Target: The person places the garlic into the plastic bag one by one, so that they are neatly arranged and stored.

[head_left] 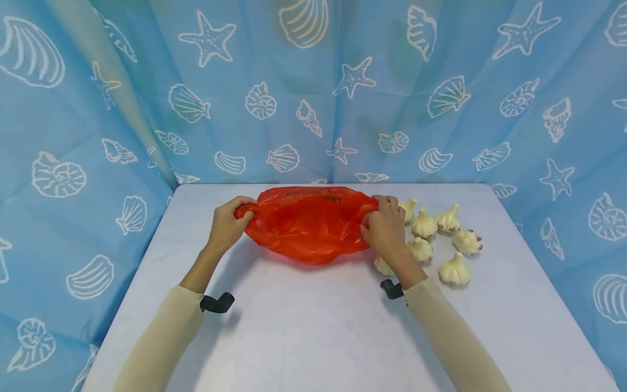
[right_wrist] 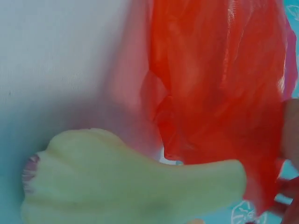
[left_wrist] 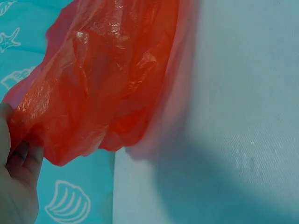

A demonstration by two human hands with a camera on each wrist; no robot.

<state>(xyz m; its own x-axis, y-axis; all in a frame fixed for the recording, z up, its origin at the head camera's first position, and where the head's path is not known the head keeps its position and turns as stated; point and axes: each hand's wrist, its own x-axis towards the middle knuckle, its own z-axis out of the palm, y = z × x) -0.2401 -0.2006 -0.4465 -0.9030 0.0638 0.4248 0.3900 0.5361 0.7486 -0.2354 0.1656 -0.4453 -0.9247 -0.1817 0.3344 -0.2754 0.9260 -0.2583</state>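
Observation:
A red plastic bag (head_left: 313, 228) is stretched between both hands above the far half of the white table, its mouth spread sideways and dark printing near its far rim. My left hand (head_left: 228, 224) grips the bag's left end, thumb against curled fingers; the left wrist view shows the bag (left_wrist: 103, 79) gathered in that hand (left_wrist: 18, 182). At the other end my right hand (head_left: 387, 228) pinches the bag's edge. In the right wrist view a garlic bulb (right_wrist: 98, 182) looms close to the camera, below the bag (right_wrist: 215, 84), with part of the hand (right_wrist: 290, 140) at the edge.
Several garlic bulbs (head_left: 454, 269) lie on the table (head_left: 303, 332) right of the right hand, some partly hidden behind it. A blue curtain (head_left: 313, 76) with white shell prints hangs behind and along both sides. Black wrist cameras (head_left: 217, 302) jut out from the sleeves.

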